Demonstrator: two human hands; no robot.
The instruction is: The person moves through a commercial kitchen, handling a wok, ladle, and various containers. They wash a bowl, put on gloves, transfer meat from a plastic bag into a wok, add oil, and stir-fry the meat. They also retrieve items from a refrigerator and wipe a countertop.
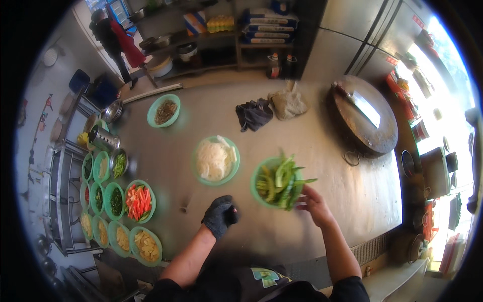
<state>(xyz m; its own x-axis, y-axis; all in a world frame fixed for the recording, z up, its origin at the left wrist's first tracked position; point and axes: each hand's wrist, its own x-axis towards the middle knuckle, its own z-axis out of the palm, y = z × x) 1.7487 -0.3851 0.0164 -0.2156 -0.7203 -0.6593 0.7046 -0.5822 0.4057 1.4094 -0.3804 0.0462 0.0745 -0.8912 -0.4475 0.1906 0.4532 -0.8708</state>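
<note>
My right hand (315, 205), bare, is at the right side of a green plastic bowl (257, 194), its fingers apart. Whether they touch the rim cannot be told. Cut green pepper pieces (283, 177) heap above that bowl, some overhanging its right edge. To the left, my left hand (220, 217) wears a dark grey knit glove and hovers over the steel table (241, 241) with curled fingers; nothing shows in it. Beyond it stands another green bowl (224, 182) of thin-sliced white food (213, 156).
Several green bowls line the left, including one of red pepper strips (138, 202) and one of pale slices (146, 246). A cleaver (364, 107) lies on a round chopping block (377, 139), near scissors (351, 158). Dark cloth (254, 114) lies far back; a person (109, 37) stands beyond.
</note>
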